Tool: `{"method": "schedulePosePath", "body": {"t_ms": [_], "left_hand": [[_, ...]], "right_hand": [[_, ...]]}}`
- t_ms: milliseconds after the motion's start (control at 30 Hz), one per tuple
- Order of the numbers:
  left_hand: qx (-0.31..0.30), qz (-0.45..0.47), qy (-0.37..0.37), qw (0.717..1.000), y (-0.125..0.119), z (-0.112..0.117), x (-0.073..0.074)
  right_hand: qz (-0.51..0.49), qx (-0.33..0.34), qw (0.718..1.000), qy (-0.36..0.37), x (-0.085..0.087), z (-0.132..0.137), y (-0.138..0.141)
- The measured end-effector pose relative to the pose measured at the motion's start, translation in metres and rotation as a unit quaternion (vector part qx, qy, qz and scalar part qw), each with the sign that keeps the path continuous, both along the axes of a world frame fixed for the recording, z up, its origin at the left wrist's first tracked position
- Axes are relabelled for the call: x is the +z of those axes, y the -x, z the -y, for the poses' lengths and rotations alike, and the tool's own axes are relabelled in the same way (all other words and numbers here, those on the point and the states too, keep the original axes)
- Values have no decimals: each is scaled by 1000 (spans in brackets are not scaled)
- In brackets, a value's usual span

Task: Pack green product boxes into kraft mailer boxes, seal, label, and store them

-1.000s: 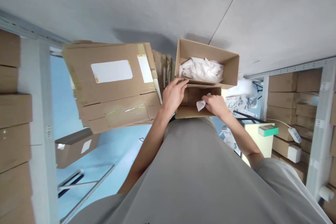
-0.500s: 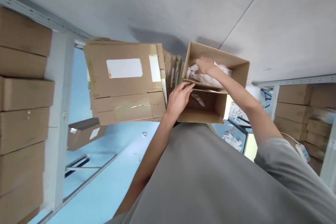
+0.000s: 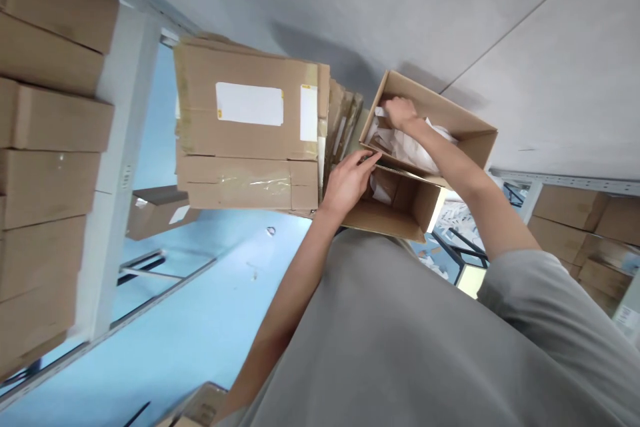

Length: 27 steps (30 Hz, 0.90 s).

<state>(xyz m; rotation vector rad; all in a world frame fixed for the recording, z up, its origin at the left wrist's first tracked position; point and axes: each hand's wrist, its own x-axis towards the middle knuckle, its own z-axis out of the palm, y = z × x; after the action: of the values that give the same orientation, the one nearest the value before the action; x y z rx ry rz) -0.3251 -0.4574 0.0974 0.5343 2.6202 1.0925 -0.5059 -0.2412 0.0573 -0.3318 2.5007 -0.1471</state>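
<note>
The view is upside down. My left hand (image 3: 349, 181) rests on the rim of a small open cardboard box (image 3: 400, 210), fingers curled over its edge; one white packet (image 3: 380, 191) lies inside. My right hand (image 3: 400, 113) reaches into the far corner of a larger open cardboard box (image 3: 470, 130) full of white packets (image 3: 415, 147), fingers closed among them. What the fingers grip is hidden. Both boxes stand side by side, touching.
A stack of flattened cardboard sheets (image 3: 245, 127) with white labels lies left of the boxes. Shelves with stacked cartons (image 3: 45, 120) run along the left, and more cartons (image 3: 580, 213) stand at the right. The floor (image 3: 200, 320) is light blue.
My right hand left the small box, where a white packet now lies, and reached into the far corner of the larger box. The view swung left.
</note>
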Motion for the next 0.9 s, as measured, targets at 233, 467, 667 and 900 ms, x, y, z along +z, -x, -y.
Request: {"method": "schedulePosePath", "body": {"t_ms": [233, 467, 667, 900], "left_hand": [[-6, 4, -3, 1000, 0, -2, 5], [-10, -3, -15, 1000, 3, -2, 1], [-26, -31, -10, 999, 2, 2, -2], [-22, -28, -10, 999, 0, 1, 1]], "right_hand": [[-128, -150, 973, 117, 149, -25, -119], [-81, -272, 946, 153, 192, -18, -261], [45, -211, 976, -11, 148, 3, -283], [-10, -198, 979, 37, 160, -20, -260]]}}
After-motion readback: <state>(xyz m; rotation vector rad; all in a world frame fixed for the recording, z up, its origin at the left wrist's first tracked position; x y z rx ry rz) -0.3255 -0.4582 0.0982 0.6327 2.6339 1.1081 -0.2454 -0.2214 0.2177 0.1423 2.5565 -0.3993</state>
